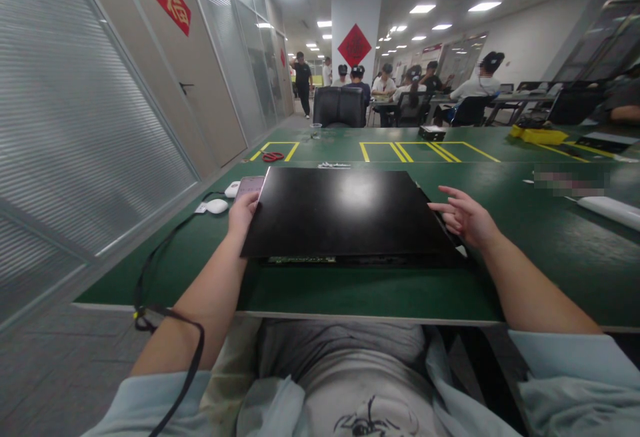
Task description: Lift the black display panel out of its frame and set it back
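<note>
A flat black panel (pixel 330 217) with a glossy reflection lies tilted across the green table in front of me. Under its near edge shows a strip of green circuit board (pixel 303 260), with the rest of what is below hidden. My left hand (pixel 243 214) is closed on the panel's left edge, its thumb near the top surface and its other fingers mostly out of sight. Beside the right edge, my right hand (pixel 467 219) is open with fingers spread; its index fingertip is close to the panel, and I cannot tell whether it touches.
A phone (pixel 250 186) and a white rounded device (pixel 217 206) on a black cable lie left of the panel. Red-handled scissors (pixel 273 156), a black box (pixel 432 132) and a yellow tray (pixel 539 134) are farther back. Several people sit beyond the table (pixel 370 297).
</note>
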Available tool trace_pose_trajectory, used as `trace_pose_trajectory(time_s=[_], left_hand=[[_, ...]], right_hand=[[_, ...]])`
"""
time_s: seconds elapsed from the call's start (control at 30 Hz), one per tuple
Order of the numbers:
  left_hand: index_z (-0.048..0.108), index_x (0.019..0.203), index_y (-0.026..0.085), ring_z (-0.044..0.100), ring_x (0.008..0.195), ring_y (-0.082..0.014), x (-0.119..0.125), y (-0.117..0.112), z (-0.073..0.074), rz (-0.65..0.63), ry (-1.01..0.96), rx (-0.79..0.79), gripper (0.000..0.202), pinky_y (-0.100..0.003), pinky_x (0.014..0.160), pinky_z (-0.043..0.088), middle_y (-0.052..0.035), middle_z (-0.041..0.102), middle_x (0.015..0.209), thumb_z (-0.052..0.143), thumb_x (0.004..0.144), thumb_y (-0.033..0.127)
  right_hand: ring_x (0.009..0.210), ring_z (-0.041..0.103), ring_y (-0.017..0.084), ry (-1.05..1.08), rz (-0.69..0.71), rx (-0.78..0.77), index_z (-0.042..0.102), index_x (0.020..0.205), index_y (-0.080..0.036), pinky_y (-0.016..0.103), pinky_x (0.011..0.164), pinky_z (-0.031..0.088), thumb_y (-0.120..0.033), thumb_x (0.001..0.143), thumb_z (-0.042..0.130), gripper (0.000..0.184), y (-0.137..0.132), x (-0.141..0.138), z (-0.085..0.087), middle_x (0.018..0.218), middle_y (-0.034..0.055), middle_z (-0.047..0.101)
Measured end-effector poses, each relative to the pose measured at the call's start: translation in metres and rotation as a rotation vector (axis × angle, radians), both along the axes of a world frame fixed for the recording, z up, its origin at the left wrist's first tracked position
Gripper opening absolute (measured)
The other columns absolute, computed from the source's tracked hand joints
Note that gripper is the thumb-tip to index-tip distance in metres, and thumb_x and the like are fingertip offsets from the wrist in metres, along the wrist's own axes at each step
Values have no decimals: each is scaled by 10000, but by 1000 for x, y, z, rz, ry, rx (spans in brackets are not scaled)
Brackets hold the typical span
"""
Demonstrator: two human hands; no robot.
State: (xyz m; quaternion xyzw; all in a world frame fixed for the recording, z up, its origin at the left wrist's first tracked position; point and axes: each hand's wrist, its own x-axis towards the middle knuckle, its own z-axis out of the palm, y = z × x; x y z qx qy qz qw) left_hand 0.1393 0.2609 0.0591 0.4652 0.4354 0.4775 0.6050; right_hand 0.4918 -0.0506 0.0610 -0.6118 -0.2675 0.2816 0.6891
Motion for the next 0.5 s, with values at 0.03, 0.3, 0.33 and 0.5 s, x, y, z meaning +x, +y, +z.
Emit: trace_pose_trajectory(time_s=[0.03, 0.3, 0.33, 0.5], left_hand=[[715, 892, 140, 724, 716, -302, 0, -2, 1, 1, -14, -24, 311, -372, 589, 596, -48, 657, 566, 594, 670, 321], [732, 937, 145, 713, 704, -267, 0, 3, -1, -45, -56, -44, 409, -363, 635, 596, -16, 660, 580, 569, 564, 188], [738, 946, 145, 718, 738, -279, 0, 5, -2, -64, -53, -23, 441, -377, 667, 599, -20, 675, 604, 555, 547, 184], [751, 901, 152, 703, 904, -335, -2, 10, -6, -205, 46, 89, 497, -403, 755, 574, -23, 712, 690, 489, 484, 223]], right_hand=[[338, 274, 65, 1, 0, -8, 575, 1135, -254, 202, 315, 206, -330, 673, 662, 477, 0, 1, -1, 837, 73, 773], [313, 272, 69, -9, -10, -57, 567, 1118, -238, 207, 307, 249, -344, 717, 654, 423, 3, 7, -8, 743, 57, 752], [311, 269, 68, -13, -11, -61, 565, 1118, -235, 207, 306, 252, -344, 725, 649, 417, 3, 7, -9, 737, 56, 750], [305, 258, 62, -19, -28, -76, 548, 1127, -215, 197, 306, 258, -347, 771, 622, 387, 3, 8, -10, 713, 68, 737]])
